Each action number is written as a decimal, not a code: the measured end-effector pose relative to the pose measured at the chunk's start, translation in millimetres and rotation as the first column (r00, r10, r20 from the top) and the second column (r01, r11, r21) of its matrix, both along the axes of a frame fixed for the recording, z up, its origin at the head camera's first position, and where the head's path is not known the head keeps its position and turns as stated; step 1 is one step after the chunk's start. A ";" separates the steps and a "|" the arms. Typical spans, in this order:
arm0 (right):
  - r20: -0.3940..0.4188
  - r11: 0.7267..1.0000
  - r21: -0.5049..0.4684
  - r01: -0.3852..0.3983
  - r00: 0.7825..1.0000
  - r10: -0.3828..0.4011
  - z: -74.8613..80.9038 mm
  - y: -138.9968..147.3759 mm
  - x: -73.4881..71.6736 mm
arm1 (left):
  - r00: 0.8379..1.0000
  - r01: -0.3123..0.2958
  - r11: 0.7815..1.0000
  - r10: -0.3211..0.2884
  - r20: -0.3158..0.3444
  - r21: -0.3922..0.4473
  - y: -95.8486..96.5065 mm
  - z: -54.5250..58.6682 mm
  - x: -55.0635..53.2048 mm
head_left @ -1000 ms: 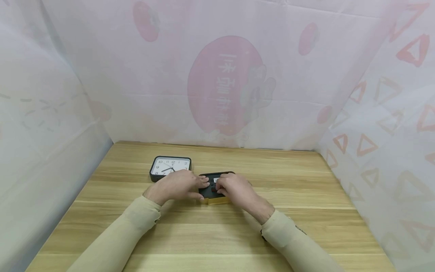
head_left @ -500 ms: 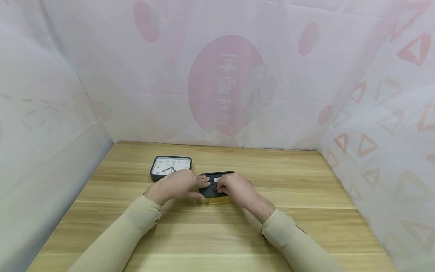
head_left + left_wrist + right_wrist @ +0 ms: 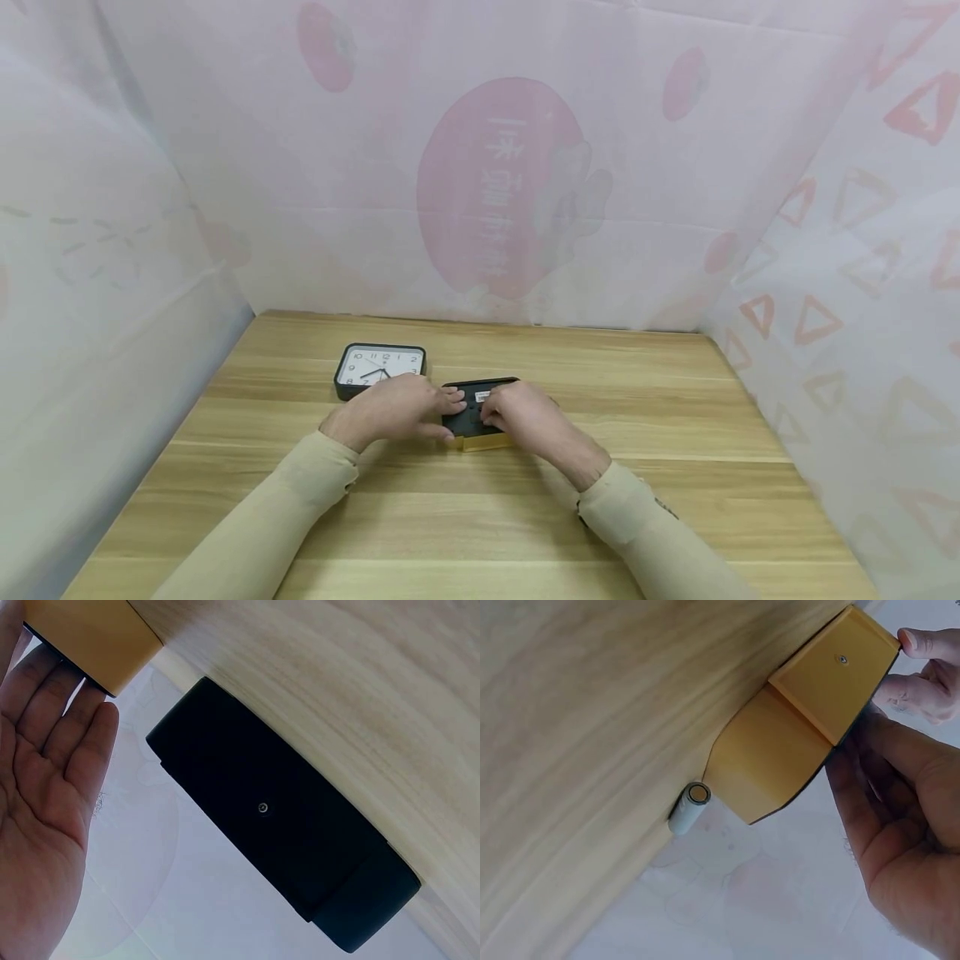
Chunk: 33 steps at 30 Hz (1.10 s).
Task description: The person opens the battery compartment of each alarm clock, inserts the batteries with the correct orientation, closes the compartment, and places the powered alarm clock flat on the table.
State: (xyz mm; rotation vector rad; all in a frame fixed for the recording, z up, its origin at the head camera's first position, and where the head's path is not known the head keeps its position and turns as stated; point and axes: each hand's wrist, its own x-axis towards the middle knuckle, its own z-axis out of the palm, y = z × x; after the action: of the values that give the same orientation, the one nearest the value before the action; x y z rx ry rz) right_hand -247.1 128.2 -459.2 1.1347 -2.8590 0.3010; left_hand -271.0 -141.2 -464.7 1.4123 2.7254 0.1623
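Two hands are at work over one yellow-sided case (image 3: 471, 425), which lies with its black back upward on the wood-grain table (image 3: 420, 525), directly between them. Left hand (image 3: 397, 408): fingers extended, laid from the left over the case's back, with the thumb at its near left corner; contact is by pressing and steadying, the hand being largely straight and not wrapped round the case. Right hand (image 3: 525, 421): comes in from the right, fingers bent and their tips drawn together at the middle of the back, covering the right part of the case; whether anything is pinched there cannot be told, as the tips are hidden. A white label (image 3: 482, 397) shows on the back, just beside the right fingers. The yellow long side faces the person; the right wrist view records a small screw (image 3: 843, 659) in its raised section. A pale cylindrical battery (image 3: 688, 810) is on the table near the case's right end; whether the two touch cannot be determined. A black-framed clock (image 3: 378, 367) lies face up to the left of the case and apart from it, beyond the left hand, which hides its lower right part from the head view
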 end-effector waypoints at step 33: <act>0.258 0.986 -0.112 0.126 0.962 -0.094 3.7 37.9 -20.8 | 1.000 -0.002 1.000 0.002 -0.013 -0.004 0.5 5.1 3.6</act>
State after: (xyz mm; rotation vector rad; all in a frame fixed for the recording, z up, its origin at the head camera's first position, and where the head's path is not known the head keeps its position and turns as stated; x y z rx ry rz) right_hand -267.9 166.1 -455.4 0.9737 -3.0496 0.6562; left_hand -267.4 -140.7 -459.6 1.4147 2.7363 0.1488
